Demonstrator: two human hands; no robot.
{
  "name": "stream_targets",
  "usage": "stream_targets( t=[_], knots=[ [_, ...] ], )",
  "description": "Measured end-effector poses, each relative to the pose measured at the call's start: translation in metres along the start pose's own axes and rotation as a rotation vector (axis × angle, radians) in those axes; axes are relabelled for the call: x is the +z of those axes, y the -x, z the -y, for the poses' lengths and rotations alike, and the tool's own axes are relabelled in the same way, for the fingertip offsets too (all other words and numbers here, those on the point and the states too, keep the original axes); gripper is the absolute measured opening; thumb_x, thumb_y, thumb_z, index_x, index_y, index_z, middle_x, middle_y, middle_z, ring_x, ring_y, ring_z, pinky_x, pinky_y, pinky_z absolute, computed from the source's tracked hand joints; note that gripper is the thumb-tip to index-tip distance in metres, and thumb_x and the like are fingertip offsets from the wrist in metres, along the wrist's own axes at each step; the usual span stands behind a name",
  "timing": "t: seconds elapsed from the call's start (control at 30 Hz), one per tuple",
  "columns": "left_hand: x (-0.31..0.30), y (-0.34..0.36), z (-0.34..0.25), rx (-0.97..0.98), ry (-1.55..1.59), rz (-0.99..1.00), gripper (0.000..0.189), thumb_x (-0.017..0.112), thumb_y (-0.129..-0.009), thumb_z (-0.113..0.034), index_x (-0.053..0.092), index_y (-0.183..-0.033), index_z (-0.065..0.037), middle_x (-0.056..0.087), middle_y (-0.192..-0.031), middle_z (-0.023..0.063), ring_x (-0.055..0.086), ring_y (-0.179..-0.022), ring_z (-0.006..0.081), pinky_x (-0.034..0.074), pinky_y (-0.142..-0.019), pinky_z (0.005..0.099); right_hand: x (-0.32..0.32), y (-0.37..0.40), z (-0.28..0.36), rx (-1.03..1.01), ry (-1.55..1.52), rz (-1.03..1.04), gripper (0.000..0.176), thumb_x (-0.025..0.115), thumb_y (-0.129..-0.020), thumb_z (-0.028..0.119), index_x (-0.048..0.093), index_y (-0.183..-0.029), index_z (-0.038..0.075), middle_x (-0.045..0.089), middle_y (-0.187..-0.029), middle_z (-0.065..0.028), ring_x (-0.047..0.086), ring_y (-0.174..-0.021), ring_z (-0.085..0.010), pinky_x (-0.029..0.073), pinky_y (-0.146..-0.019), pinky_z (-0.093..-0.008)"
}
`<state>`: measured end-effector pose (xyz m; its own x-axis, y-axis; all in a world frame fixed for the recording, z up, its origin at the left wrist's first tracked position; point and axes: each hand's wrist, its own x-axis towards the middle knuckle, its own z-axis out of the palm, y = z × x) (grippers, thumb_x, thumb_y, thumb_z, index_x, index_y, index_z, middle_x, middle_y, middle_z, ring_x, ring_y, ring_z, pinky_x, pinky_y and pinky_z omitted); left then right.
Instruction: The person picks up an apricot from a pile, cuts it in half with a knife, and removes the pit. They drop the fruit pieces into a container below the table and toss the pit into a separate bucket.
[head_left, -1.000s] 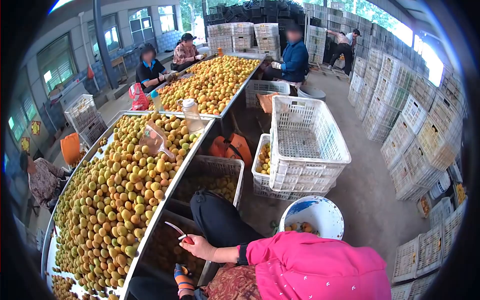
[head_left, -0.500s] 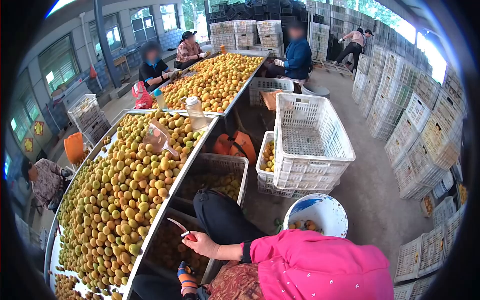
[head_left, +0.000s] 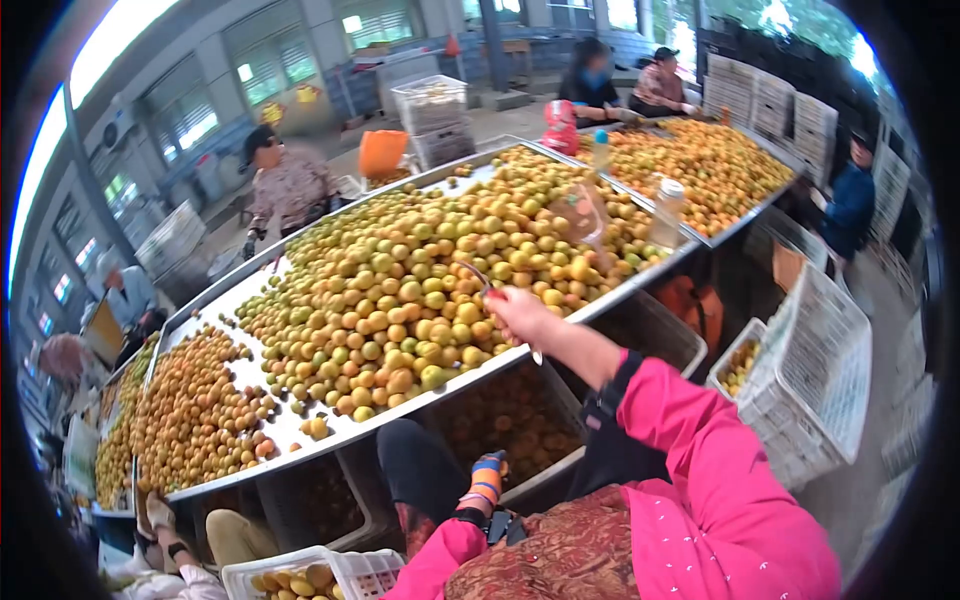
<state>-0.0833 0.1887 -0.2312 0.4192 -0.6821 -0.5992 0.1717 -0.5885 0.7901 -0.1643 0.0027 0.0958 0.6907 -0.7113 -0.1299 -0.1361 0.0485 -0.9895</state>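
Red-handled, the curved metal blade has moved over the heaped yellow-green round fruit; I see the bare right hand clasping it, forearm outstretched. Lower, the striped-gloved left hand curls partly; from afar I cannot tell what it holds.

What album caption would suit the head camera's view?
Right hand holding a curved blade at a table heaped with fruit.

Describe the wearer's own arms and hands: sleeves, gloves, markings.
Right hand: no glove. Left hand: striped glove, orange and blue among its colours. Right sleeve and left sleeve: bright pink. Right cuff: dark. Left wrist has a dark band; whether that's cuff or strap, can't tell.
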Motion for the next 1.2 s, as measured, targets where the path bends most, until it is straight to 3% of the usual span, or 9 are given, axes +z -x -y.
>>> stream_targets(
  t=[0.07,0.1,0.2,0.33,0.53,0.63,0.77,0.87,1.2],
  knots=[
    [0.003,-0.017,0.032,0.508,-0.313,-0.046,0.03,0.056,-0.08,-0.033,0.062,-0.07,-0.005,0.059,-0.062,0.012,0.059,-0.056,0.023,0.047,-0.05,0.0363,0.009,-0.021,0.054,0.034,0.166,0.056,0.022,0.044,-0.09,0.033,0.048,-0.087,0.011,0.045,-0.059,0.0003,0.042,-0.041,-0.0085,0.034,-0.034,-0.0234],
    [0.004,0.024,-0.011,0.076,0.04,0.106,0.029,0.055,-0.081,-0.031,0.06,-0.069,-0.006,0.058,-0.06,0.0117,0.057,-0.052,0.0225,0.045,-0.049,0.0346,0.011,-0.032,0.076,0.042,0.289,0.087,0.023,0.044,-0.09,0.034,0.049,-0.087,0.011,0.045,-0.059,0.0,0.043,-0.041,-0.0093,0.034,-0.034,-0.0244],
    [0.003,0.034,-0.015,-0.114,0.353,0.298,0.029,0.054,-0.083,-0.033,0.057,-0.068,-0.008,0.054,-0.058,0.0061,0.052,-0.048,0.0212,0.041,-0.046,0.0352,0.007,-0.065,0.149,0.114,0.681,0.059,0.028,0.045,-0.089,0.036,0.049,-0.087,0.009,0.047,-0.057,-0.0022,0.043,-0.04,-0.0116,0.035,-0.033,-0.028],
    [0.004,0.0,0.013,0.215,-0.026,0.219,0.029,0.055,-0.083,-0.034,0.058,-0.075,-0.007,0.056,-0.061,0.009,0.055,-0.052,0.0207,0.043,-0.049,0.0325,-0.001,-0.134,0.17,-0.054,0.695,-0.158,0.04,0.043,-0.087,0.037,0.056,-0.081,-0.001,0.055,-0.06,-0.0099,0.052,-0.044,-0.0195,0.044,-0.042,-0.034],
    [0.012,0.031,-0.018,-0.013,0.239,0.208,0.027,0.064,-0.078,-0.035,0.06,-0.077,-0.008,0.059,-0.068,0.0048,0.055,-0.059,0.0161,0.044,-0.053,0.0292,0.012,-0.188,0.129,-0.042,0.643,-0.295,0.04,0.043,-0.086,0.032,0.056,-0.076,-0.004,0.055,-0.057,-0.0126,0.054,-0.046,-0.023,0.045,-0.045,-0.0368],
    [0.013,0.021,-0.012,-0.037,0.241,0.248,0.029,0.063,-0.079,-0.036,0.061,-0.084,-0.008,0.06,-0.072,0.0053,0.054,-0.06,0.0156,0.045,-0.053,0.0291,0.017,-0.208,0.125,-0.204,1.11,-0.185,0.038,0.043,-0.085,0.026,0.06,-0.065,-0.002,0.06,-0.06,-0.0158,0.061,-0.055,-0.0267,0.048,-0.054,-0.0366],
    [0.012,0.032,-0.024,-0.005,0.241,0.201,0.027,0.06,-0.081,-0.035,0.062,-0.083,-0.008,0.059,-0.07,0.0039,0.054,-0.061,0.0141,0.042,-0.056,0.0278,0.033,-0.229,0.138,-0.249,1.273,-0.193,0.028,0.045,-0.08,0.016,0.066,-0.086,-0.001,0.064,-0.085,-0.0181,0.063,-0.08,-0.0306,0.051,-0.07,-0.0382],
    [0.013,0.043,-0.036,-0.047,0.305,0.198,0.027,0.059,-0.082,-0.035,0.062,-0.084,-0.008,0.059,-0.07,0.0045,0.053,-0.061,0.0141,0.042,-0.055,0.0278,0.045,-0.241,0.13,-0.002,0.893,-0.311,0.031,0.045,-0.081,0.019,0.062,-0.099,0.0,0.06,-0.103,-0.0197,0.058,-0.097,-0.033,0.047,-0.082,-0.0391],
    [0.015,0.037,-0.026,0.12,0.289,0.206,0.019,0.059,-0.082,-0.021,0.06,-0.09,-0.004,0.06,-0.074,0.0041,0.055,-0.067,0.0124,0.044,-0.059,0.0265,0.043,-0.278,0.113,0.024,1.101,-0.323,0.029,0.05,-0.08,0.014,0.06,-0.103,0.0,0.058,-0.108,-0.0174,0.058,-0.098,-0.0313,0.047,-0.082,-0.0372]
  ],
)
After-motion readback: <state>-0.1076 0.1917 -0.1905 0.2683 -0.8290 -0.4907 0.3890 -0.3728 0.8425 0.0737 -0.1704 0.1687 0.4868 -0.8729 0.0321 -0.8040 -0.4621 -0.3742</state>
